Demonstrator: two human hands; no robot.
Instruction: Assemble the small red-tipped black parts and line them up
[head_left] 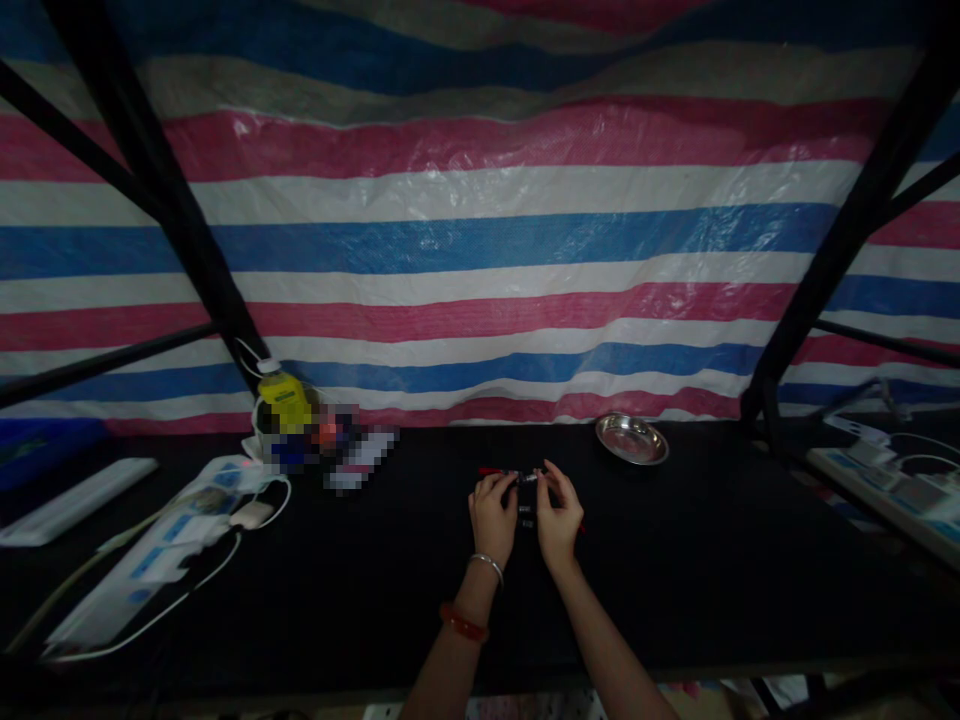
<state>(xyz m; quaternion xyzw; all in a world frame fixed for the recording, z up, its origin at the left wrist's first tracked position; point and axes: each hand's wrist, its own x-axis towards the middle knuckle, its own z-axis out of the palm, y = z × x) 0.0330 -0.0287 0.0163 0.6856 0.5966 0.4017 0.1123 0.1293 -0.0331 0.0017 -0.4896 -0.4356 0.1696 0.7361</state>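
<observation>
Hands (493, 512) (559, 512) are pinching a small dark metal-tipped part (525, 478) together, left of the round steel dish (631, 439); joining looks unfinished.

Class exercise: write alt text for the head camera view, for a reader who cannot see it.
Two bare hands, the left hand and right hand, pinch a small dark part between them over a black table. A metal dish lies to the right, a yellow bottle and white power strips to the left, before a striped tarpaulin.
</observation>
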